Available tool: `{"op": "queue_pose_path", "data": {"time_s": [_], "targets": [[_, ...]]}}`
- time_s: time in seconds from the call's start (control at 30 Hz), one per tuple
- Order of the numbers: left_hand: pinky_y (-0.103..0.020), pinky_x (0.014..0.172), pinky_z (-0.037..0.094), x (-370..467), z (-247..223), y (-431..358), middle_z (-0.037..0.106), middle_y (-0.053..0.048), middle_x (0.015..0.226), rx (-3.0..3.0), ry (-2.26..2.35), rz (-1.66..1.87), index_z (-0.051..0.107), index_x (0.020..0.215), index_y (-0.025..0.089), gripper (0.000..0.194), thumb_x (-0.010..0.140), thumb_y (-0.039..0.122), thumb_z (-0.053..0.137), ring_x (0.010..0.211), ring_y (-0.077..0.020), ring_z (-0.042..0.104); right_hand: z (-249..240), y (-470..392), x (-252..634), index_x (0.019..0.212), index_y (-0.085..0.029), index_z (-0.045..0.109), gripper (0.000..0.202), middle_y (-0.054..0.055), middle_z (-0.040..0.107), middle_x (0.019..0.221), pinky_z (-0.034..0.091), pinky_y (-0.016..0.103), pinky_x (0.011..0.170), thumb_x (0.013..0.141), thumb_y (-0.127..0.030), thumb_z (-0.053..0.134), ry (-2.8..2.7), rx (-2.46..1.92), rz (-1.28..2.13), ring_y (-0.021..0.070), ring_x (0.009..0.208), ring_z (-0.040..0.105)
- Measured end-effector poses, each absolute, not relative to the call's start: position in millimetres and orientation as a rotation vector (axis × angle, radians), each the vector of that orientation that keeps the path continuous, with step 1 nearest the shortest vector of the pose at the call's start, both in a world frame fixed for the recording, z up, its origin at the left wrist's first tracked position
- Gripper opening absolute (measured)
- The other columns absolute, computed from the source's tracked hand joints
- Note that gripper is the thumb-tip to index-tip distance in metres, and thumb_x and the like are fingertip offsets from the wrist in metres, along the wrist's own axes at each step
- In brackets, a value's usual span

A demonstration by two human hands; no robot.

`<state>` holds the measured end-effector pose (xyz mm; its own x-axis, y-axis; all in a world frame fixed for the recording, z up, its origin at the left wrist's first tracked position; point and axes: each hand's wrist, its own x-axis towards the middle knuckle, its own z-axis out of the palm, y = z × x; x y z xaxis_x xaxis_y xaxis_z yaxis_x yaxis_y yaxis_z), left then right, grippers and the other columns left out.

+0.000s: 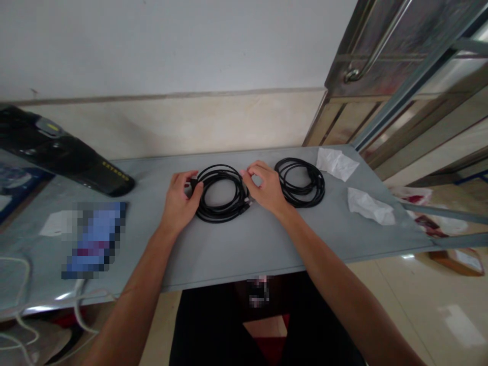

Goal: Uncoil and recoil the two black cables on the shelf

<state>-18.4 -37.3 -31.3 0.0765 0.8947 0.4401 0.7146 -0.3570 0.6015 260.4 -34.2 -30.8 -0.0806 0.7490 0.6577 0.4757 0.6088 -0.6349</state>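
Note:
A coiled black cable [222, 213] lies on the grey tabletop in front of me, its loops loosely round. My left hand [182, 199] is on its left side, thumb and fingers closed around the loops and a dark connector. At the coil's upper right, my right hand [265, 187] pinches a strand between thumb and forefinger. A small connector end pokes out at the coil's lower right, below the right hand. Just beyond that hand rests a second black cable coil [318, 190], partly hidden by the wrist.
Two crumpled white tissues [370, 206] lie at the table's right end. On the left are a black device with yellow lettering [87, 160], a blurred blue phone-like item [95, 236] and white cords [78, 300]. A wall backs the grey table [236, 256]; a metal frame stands right.

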Motion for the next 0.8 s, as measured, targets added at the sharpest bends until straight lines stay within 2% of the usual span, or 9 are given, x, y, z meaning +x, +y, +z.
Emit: {"op": "queue_pose_path", "data": {"time_s": [0.37, 0.47, 0.53, 0.63, 0.7, 0.8], "targets": [[-0.053, 0.116, 0.06, -20, -32, -38, 0.071, -0.015, 0.138, 2.154, 1.626, 1.116, 0.071, 0.136, 0.022, 0.042, 0.099, 0.042, 0.069, 0.126, -0.0334, 0.071, -33, -29, 269, 0.082, -0.028, 0.049, 0.034, 0.005, 0.066, 0.088, 0.053, 0.043, 0.095, 0.114, -0.036, 0.055, -1.684, -1.261, 0.091, 0.0252, 0.092, 0.063], [-0.054, 0.118, 0.059, -20, -31, -38, 0.07, -0.014, 0.138, 2.149, 1.63, 1.096, 0.071, 0.134, 0.024, 0.04, 0.098, 0.039, 0.07, 0.128, -0.0335, 0.07, -35, -28, 274, 0.093, -0.026, 0.057, 0.021, 0.008, 0.07, 0.097, 0.052, 0.049, 0.102, 0.112, -0.036, 0.06, -1.692, -1.424, 0.065, 0.0292, 0.1, 0.065], [-0.054, 0.119, 0.059, -20, -31, -38, 0.07, -0.014, 0.138, 2.153, 1.617, 1.089, 0.071, 0.134, 0.024, 0.039, 0.097, 0.037, 0.07, 0.13, -0.0337, 0.069, -38, -28, 278, 0.109, -0.024, 0.062, 0.017, 0.012, 0.073, 0.109, 0.052, 0.053, 0.106, 0.109, -0.04, 0.067, -1.688, -1.536, 0.035, 0.0336, 0.11, 0.066], [-0.054, 0.12, 0.058, -20, -31, -38, 0.07, -0.014, 0.138, 2.163, 1.606, 1.075, 0.071, 0.134, 0.024, 0.039, 0.096, 0.034, 0.07, 0.132, -0.0337, 0.068, -41, -28, 282, 0.135, -0.019, 0.059, 0.055, 0.02, 0.071, 0.129, 0.052, 0.06, 0.11, 0.103, -0.06, 0.077, -1.68, -1.647, 0.003, 0.041, 0.122, 0.065], [-0.054, 0.121, 0.058, -21, -32, -38, 0.069, -0.014, 0.138, 2.165, 1.602, 1.067, 0.071, 0.134, 0.024, 0.039, 0.096, 0.033, 0.069, 0.132, -0.0332, 0.068, -43, -28, 284, 0.144, -0.016, 0.055, 0.075, 0.025, 0.067, 0.137, 0.05, 0.064, 0.113, 0.098, -0.071, 0.079, -1.703, -1.673, -0.003, 0.0446, 0.128, 0.063], [-0.054, 0.123, 0.056, -22, -34, -37, 0.068, -0.014, 0.139, 2.172, 1.574, 1.072, 0.071, 0.135, 0.024, 0.04, 0.096, 0.031, 0.068, 0.134, -0.0332, 0.067, -43, -29, 285, 0.146, -0.015, 0.054, 0.075, 0.028, 0.062, 0.142, 0.048, 0.067, 0.115, 0.099, -0.068, 0.078, -1.741, -1.699, -0.011, 0.0473, 0.134, 0.058]]}}
